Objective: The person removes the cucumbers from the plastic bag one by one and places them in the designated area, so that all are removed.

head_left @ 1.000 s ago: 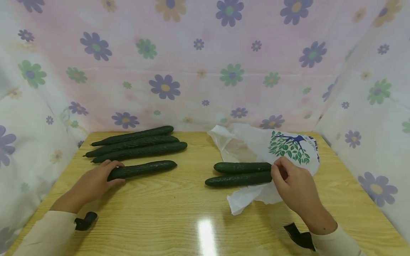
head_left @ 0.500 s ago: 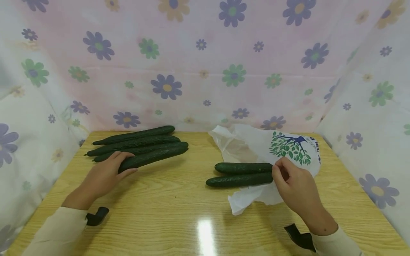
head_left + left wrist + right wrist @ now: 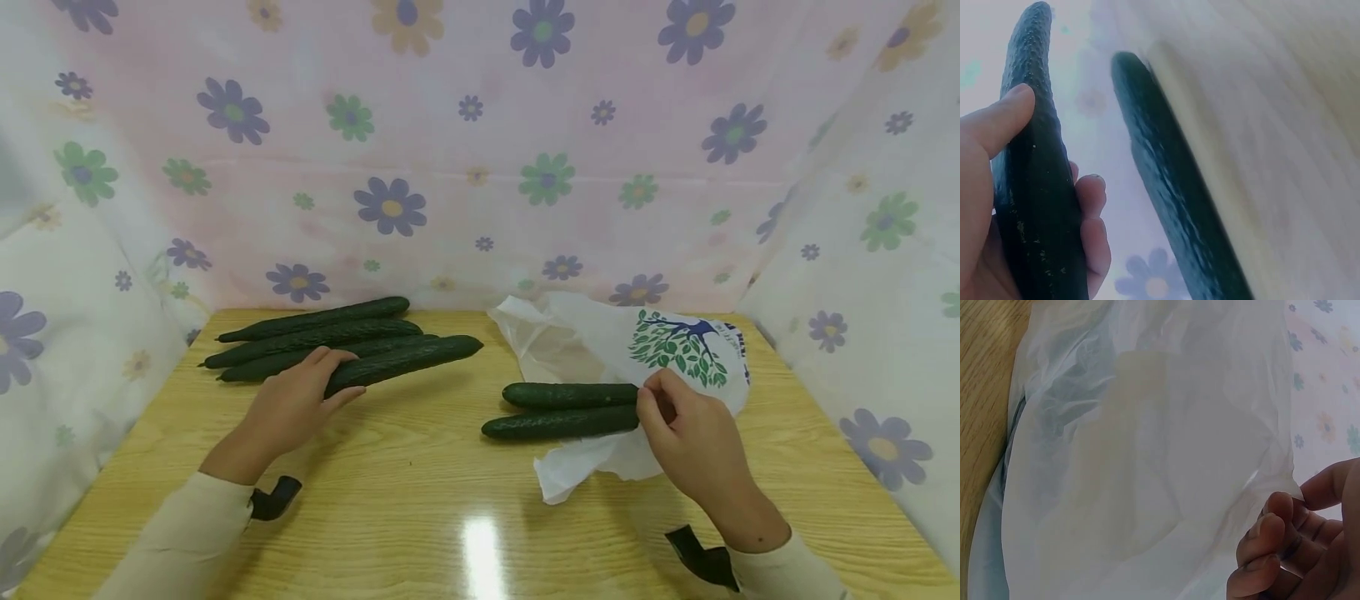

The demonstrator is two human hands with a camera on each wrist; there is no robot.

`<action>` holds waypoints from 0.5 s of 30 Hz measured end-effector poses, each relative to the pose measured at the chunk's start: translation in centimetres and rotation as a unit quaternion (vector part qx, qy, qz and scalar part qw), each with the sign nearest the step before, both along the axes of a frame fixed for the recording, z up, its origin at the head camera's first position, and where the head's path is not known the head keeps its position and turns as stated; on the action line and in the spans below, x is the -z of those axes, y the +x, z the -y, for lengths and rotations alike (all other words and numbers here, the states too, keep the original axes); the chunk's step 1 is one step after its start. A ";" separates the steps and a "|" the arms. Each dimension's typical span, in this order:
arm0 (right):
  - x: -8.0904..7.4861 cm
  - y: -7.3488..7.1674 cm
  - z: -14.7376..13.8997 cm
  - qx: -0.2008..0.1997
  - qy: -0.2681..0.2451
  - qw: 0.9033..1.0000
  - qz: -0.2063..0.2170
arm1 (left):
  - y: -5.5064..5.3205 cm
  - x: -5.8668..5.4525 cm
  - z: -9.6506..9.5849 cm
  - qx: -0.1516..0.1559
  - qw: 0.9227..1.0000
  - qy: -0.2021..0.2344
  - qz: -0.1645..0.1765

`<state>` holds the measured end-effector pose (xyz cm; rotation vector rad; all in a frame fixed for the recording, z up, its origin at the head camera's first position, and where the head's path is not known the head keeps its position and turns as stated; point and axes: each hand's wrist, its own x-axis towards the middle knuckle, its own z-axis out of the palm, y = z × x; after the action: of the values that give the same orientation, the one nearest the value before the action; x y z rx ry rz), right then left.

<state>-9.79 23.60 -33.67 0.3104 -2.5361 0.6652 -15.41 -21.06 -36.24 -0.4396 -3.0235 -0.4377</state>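
Note:
My left hand (image 3: 300,400) grips a dark green cucumber (image 3: 408,360), held slightly tilted above the table with its far end pointing right. In the left wrist view the thumb lies along this cucumber (image 3: 1038,187) and the fingers wrap its other side. My right hand (image 3: 697,442) pinches the edge of a white plastic bag (image 3: 592,333) printed with a green and blue tree; the pinch shows at the bag's corner in the right wrist view. Two cucumbers, one behind (image 3: 566,394) and one in front (image 3: 558,422), lie at the bag, their right ends hidden by that hand.
Three more cucumbers (image 3: 315,319) lie side by side at the back left of the wooden table (image 3: 405,517). A flowered cloth (image 3: 465,208) stands behind and on both sides. Black straps (image 3: 276,498) hang at the wrists.
My left hand has lifted the cucumber from the table and carried it to the right, past the front of the row of three. The right hand and the bag have stayed in place.

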 end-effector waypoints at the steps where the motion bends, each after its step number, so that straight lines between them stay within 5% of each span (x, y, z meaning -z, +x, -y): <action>1: 0.0 0.0 0.0 0.000 0.000 1.000 -0.001 | -0.1 0.0 -0.4 0.003 1.000 -0.001 -0.005; 15: 0.0 0.0 -0.1 -0.001 -0.005 1.000 -0.016 | -1.9 0.3 -5.9 0.047 0.999 0.011 -0.010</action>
<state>-9.83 23.66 -33.70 0.3172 -2.5015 0.6680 -17.29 -15.12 -36.52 -0.5819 -2.9850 -0.4678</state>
